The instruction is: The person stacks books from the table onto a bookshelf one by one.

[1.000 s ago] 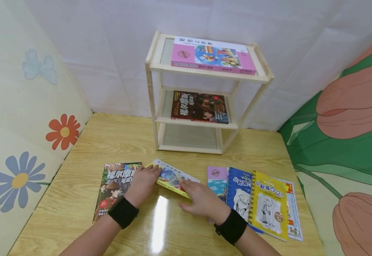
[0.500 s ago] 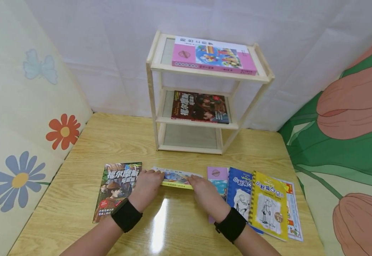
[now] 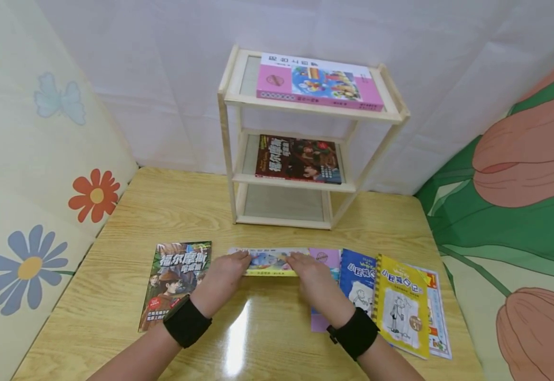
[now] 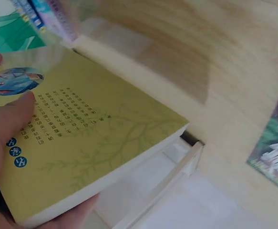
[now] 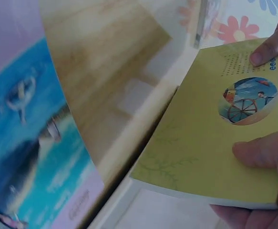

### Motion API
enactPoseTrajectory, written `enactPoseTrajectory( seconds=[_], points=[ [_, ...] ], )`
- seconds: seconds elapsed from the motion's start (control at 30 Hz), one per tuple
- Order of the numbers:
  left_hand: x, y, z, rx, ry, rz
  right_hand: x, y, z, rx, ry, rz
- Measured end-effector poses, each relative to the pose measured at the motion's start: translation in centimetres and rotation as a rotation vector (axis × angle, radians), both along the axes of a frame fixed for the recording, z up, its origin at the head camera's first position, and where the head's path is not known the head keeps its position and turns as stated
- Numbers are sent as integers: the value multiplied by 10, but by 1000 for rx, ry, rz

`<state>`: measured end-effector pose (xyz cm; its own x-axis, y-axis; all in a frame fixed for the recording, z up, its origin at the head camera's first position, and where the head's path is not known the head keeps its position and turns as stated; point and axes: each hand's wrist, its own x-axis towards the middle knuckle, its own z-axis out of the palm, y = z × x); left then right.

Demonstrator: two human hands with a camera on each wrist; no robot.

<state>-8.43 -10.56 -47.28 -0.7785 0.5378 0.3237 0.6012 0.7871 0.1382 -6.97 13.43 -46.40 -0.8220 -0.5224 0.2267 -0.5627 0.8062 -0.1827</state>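
A thick yellow book (image 3: pixel 268 263) is held by both hands in front of the shelf, its long side level and its spine edge toward me. My left hand (image 3: pixel 223 279) grips its left end and my right hand (image 3: pixel 316 282) its right end. Seen in the left wrist view, the yellow back cover (image 4: pixel 86 119) has my left thumb (image 4: pixel 12 117) pressed on it, with fingers on the opposite face. The right wrist view has my right thumb (image 5: pixel 262 151) on the same cover, beside an oval picture. The book is tilted and lifted off the table.
A three-level wooden shelf (image 3: pixel 226 153) stands behind, with a pink book (image 3: pixel 324 84) on top and a dark comic (image 3: pixel 298 159) on the middle level. Another comic (image 3: pixel 172 286) lies left. On the right are overlapping blue (image 3: pixel 357 288) and yellow spiral notebooks (image 3: pixel 402 312) and a pink-edged book (image 3: pixel 323 258).
The yellow book has turned from slanted to level and come up off the table. Both hands have gone from touching its cover to gripping its ends; the right hand shifted rightward.
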Motion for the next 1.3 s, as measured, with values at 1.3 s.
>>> enactPoseTrajectory(
  seconds=[1.3],
  points=[
    [-4, 25, 109, 107, 393, -98, -8, 30, 91, -269, 702, 6]
  ],
)
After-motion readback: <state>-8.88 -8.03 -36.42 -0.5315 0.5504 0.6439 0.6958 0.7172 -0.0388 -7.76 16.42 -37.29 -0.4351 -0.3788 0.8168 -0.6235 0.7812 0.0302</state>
